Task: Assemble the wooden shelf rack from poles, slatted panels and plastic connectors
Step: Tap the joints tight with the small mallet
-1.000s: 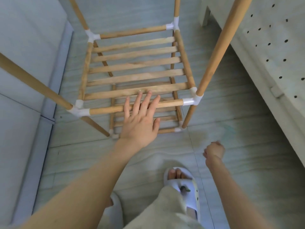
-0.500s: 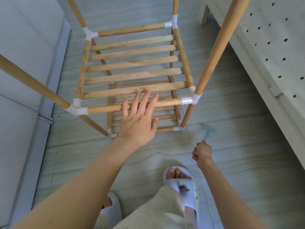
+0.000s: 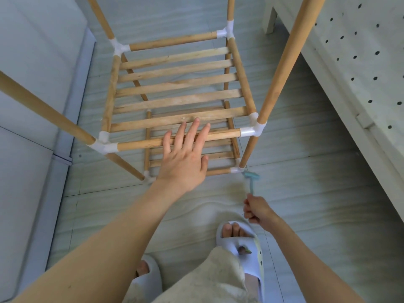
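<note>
The right hand (image 3: 258,209) now swings its blue mallet (image 3: 251,179) down beside the rack's bottom corner connector (image 3: 236,170).

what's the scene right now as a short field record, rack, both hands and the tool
rack: wooden shelf rack stands on the floor, two slatted tiers joined by white connectors
left hand: left hand open, fingers straight over the front rail; contact unclear
right hand: right hand grips the blue hammer's handle
tool: small blue hammer, blurred, head beside the lower front right connector
top poles: four uprights, upper ends out of view
</note>
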Tool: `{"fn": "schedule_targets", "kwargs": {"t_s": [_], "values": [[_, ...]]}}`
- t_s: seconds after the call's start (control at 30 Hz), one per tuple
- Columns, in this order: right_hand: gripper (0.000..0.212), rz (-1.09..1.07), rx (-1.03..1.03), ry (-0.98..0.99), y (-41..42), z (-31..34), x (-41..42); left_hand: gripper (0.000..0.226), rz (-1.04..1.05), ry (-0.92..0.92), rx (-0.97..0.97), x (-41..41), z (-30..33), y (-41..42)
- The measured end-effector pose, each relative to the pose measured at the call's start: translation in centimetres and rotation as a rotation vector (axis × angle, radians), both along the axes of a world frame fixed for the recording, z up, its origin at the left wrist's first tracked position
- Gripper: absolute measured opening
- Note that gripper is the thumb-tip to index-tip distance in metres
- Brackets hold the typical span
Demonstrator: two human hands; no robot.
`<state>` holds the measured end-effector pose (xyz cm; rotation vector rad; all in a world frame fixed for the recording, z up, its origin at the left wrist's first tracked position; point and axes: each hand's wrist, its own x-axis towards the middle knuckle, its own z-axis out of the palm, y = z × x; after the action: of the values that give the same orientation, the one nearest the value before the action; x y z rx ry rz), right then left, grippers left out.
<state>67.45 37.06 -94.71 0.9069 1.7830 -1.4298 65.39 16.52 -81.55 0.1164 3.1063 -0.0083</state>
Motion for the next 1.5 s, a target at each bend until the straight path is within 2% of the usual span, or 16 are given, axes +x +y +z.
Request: {"fn": "schedule_targets", "kwargs": {"t_s": [0.07,0.2,0.4,0.47,0.53,0.63,0.7,0.77,0.9,1.03,1.07,1.13,1.27,1.37,1.43,1.5], "values": [[0.032,-0.075,-0.107,0.015,-0.7,0.0,-0.1,0.072,0.002,-0.029,-0.008,-0.4,0.1,-0.1],[0.034,-0.298,-0.116,0.041,-0.3,1.2,-0.7,0.074,0.005,-0.125,0.016,-2.3,0.7,0.6],[0.034,-0.270,-0.175,0.090,-0.7,5.1,-1.9,0.068,-0.111,-0.286,0.206,-4.3,3.3,0.4],[0.035,-0.298,-0.218,0.157,-1.7,7.3,-2.7,0.063,-0.156,-0.303,0.291,-3.8,4.9,-0.8],[0.034,-0.428,-0.322,0.244,-3.1,9.9,-3.5,0.057,-0.167,-0.296,0.351,-2.8,6.8,-2.2],[0.031,-0.574,-0.405,0.429,-5.0,13.8,-4.7,0.040,-0.189,-0.345,0.242,-0.7,9.3,-4.8],[0.029,-0.587,-0.413,0.543,-5.9,16.2,-5.2,0.028,-0.108,-0.451,0.119,0.7,10.5,-7.1],[0.028,-0.596,-0.395,0.622,-6.5,17.9,-5.7,0.027,0.092,-0.527,0.086,1.6,11.1,-9.5],[0.028,-0.593,-0.273,0.660,-7.0,18.9,-7.0,0.035,0.538,-0.369,0.453,2.1,10.5,-13.8],[0.027,-0.569,-0.232,0.629,-6.8,18.5,-8.5,0.039,0.697,-0.097,0.717,1.7,9.6,-15.1],[0.027,-0.564,-0.236,0.629,-6.7,18.6,-9.0,0.042,0.684,-0.055,0.761,1.6,9.5,-15.2],[0.026,-0.533,-0.235,0.633,-6.0,19.1,-10.5,0.039,0.517,-0.051,0.806,1.3,9.5,-15.0],[0.035,-0.400,-0.244,0.618,-3.8,20.2,-14.4,0.018,0.109,-0.231,0.844,0.6,9.9,-11.5],[0.042,-0.377,-0.327,0.585,-3.1,19.9,-14.7,0.006,-0.046,-0.221,0.650,-0.4,10.0,-8.0],[0.033,-0.430,-0.450,0.581,-2.8,19.1,-14.0,0.020,-0.108,-0.163,0.501,-1.1,10.2,-5.9],[0.027,-0.501,-0.492,0.557,-2.0,18.5,-13.4,0.025,-0.136,-0.122,0.485,-1.6,10.3,-4.0]]}}
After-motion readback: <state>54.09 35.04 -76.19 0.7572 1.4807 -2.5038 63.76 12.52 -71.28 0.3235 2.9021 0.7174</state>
